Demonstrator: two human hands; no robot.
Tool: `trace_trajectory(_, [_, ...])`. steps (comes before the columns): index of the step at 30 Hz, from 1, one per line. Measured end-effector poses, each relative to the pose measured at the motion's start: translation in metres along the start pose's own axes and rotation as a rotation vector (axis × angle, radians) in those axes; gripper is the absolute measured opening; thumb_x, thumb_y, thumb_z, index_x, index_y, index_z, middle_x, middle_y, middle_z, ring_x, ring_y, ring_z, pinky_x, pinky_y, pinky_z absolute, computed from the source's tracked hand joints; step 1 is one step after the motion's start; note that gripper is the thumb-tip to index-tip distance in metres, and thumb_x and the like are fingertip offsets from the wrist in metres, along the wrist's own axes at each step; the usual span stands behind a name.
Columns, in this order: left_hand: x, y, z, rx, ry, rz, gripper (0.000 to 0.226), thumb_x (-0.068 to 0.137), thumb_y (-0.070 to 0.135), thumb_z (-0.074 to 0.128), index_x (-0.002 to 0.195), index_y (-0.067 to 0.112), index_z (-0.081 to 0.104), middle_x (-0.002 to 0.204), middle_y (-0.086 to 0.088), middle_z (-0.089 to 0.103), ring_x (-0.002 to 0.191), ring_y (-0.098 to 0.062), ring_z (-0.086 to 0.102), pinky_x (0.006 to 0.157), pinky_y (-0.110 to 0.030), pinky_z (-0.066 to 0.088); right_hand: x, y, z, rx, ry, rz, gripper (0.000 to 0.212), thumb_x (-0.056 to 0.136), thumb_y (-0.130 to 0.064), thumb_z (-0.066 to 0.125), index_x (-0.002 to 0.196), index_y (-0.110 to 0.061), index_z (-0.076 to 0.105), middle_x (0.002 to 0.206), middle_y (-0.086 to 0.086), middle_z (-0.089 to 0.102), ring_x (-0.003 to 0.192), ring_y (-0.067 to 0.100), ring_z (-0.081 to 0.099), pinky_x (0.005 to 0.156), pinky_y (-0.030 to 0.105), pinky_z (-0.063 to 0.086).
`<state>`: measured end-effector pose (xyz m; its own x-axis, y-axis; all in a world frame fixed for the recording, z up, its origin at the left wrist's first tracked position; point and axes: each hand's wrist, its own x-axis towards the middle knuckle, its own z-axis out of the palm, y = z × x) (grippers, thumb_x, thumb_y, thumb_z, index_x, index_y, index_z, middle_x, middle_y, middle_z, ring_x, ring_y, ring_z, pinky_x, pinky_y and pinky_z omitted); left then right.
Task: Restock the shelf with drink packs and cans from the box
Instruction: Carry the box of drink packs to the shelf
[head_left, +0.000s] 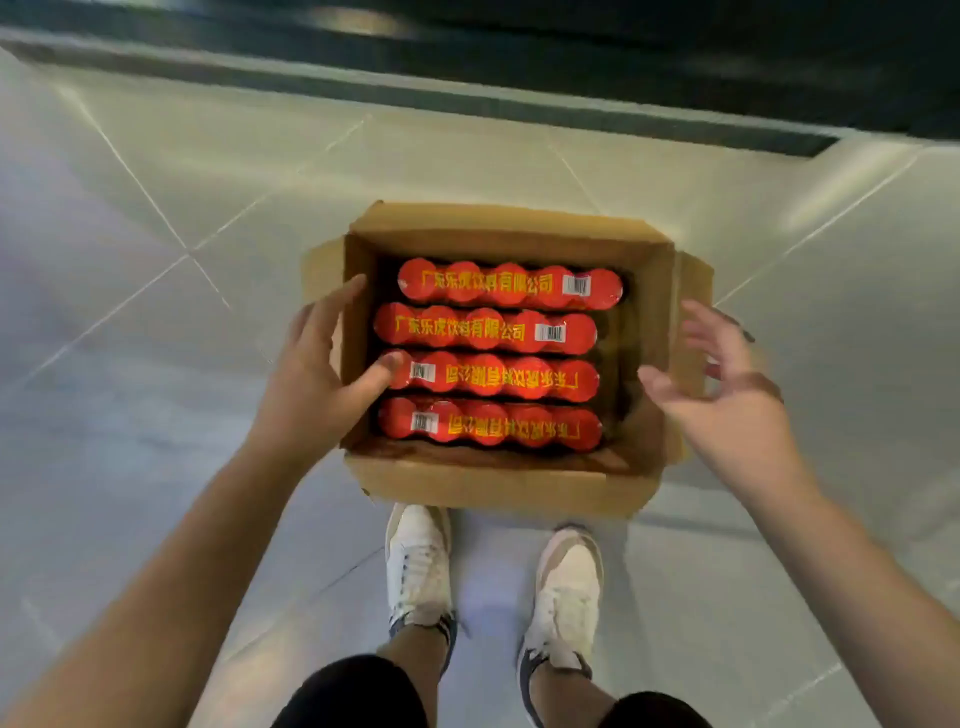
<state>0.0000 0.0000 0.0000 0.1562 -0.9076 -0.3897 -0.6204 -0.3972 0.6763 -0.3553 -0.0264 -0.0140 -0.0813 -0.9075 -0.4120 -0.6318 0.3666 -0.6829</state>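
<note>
Head view looks straight down at the cardboard box (498, 486) on the tiled floor (156, 426), just ahead of my shoes (418, 561); its flaps are folded out, and four red shrink-wrapped drink packs (488, 332) lie in it side by side, each with its long axis running left to right across me. My left hand (317, 374) is at the box's left wall, fingers straight and spread outside the wall, thumb (382, 370) touching the left end of the third pack (519, 378) counted from the far side; it grasps nothing. My right hand (727, 389) hovers over the right wall, fingers loose and spread, holding nothing, apart from the packs; it is blurred. So the packs lie between my hands, one end toward each palm; the left is nearer, in contact, and I judge the right must come down to the opposite end before any lift. Beyond the box runs a dark band (571, 57), probably the foot of the shelf; too blurred to be sure.
</note>
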Motion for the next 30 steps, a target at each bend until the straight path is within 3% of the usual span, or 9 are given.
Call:
trace_trajectory(4, [0.019,-0.044,0.029,0.025,0.089,0.053,0.081,0.082,0.036,0.074,0.151,0.038,0.033,0.151,0.004,0.034,0.131,0.002,0.037,0.105,-0.023,0.037,0.025,0.041,0.027,-0.049,0.088,-0.023,0.075,0.084,-0.026,0.082,0.15,-0.03,0.047,0.144,0.003,0.047,0.133,0.012,0.045,0.107,0.017,0.031])
trace_trajectory(7, [0.038,-0.075,0.046,0.042,0.14,0.149,0.082,0.08,0.035,0.072,0.153,0.033,0.033,0.154,0.003,0.031,0.132,0.016,0.03,0.104,-0.01,0.037,0.044,0.068,0.046,-0.048,0.159,-0.052,0.077,0.083,-0.025,0.083,0.15,-0.032,0.047,0.151,0.003,0.039,0.134,0.005,0.04,0.106,0.005,0.026])
trace_trajectory(9, [0.051,-0.092,0.05,0.03,0.191,0.154,0.084,0.081,0.033,0.072,0.154,0.032,0.031,0.154,0.001,0.031,0.139,0.001,0.034,0.11,-0.026,0.041,0.054,0.08,0.054,-0.036,0.203,-0.086,0.077,0.083,-0.024,0.082,0.151,-0.032,0.046,0.152,0.0,0.037,0.131,-0.004,0.036,0.107,0.002,0.023])
trace_trajectory(11, [0.061,-0.103,0.055,0.008,0.225,0.143,0.084,0.082,0.032,0.072,0.155,0.034,0.029,0.152,-0.001,0.034,0.141,-0.013,0.038,0.111,-0.044,0.042,0.061,0.089,0.061,-0.02,0.228,-0.084,0.079,0.084,-0.023,0.081,0.152,-0.032,0.044,0.153,0.0,0.037,0.136,0.006,0.04,0.112,0.015,0.027])
trace_trajectory(17, [0.068,-0.114,0.068,0.104,0.271,0.165,0.091,0.084,0.008,0.076,0.156,0.032,0.026,0.151,-0.007,0.036,0.138,-0.015,0.037,0.111,-0.038,0.037,0.067,0.097,0.075,-0.033,0.249,-0.093,0.088,0.085,-0.017,0.08,0.158,-0.032,0.034,0.159,0.001,0.032,0.146,0.02,0.036,0.116,0.026,0.025])
trace_trajectory(22, [0.068,-0.12,0.066,0.143,0.24,0.116,0.101,0.084,0.002,0.07,0.157,0.042,0.014,0.149,-0.01,0.041,0.134,-0.03,0.046,0.106,-0.051,0.045,0.067,0.1,0.073,-0.027,0.197,-0.065,0.09,0.092,-0.009,0.07,0.16,-0.042,0.021,0.161,-0.002,0.033,0.147,0.025,0.037,0.118,0.037,0.03])
trace_trajectory(25, [0.068,-0.117,0.066,0.126,0.228,0.105,0.105,0.082,-0.004,0.064,0.154,0.052,0.012,0.147,-0.01,0.046,0.116,-0.031,0.061,0.093,-0.052,0.054,0.067,0.1,0.073,-0.056,0.166,-0.052,0.089,0.096,-0.001,0.06,0.162,-0.043,0.016,0.165,-0.006,0.032,0.147,0.028,0.039,0.11,0.031,0.027])
trace_trajectory(27, [0.068,-0.114,0.066,0.129,0.216,0.07,0.107,0.083,-0.008,0.06,0.153,0.055,0.01,0.137,-0.008,0.056,0.091,-0.028,0.07,0.077,-0.042,0.058,0.067,0.098,0.073,-0.07,0.162,-0.051,0.09,0.097,0.001,0.057,0.162,-0.044,0.014,0.166,-0.008,0.031,0.147,0.029,0.04,0.108,0.031,0.029])
trace_trajectory(30, [0.064,-0.108,0.066,0.208,0.21,0.0,0.107,0.084,-0.008,0.058,0.154,0.054,0.006,0.107,-0.005,0.064,0.059,-0.02,0.063,0.057,-0.029,0.046,0.066,0.095,0.073,-0.085,0.169,-0.04,0.092,0.096,0.001,0.056,0.161,-0.046,0.012,0.165,-0.008,0.033,0.143,0.032,0.045,0.11,0.037,0.038])
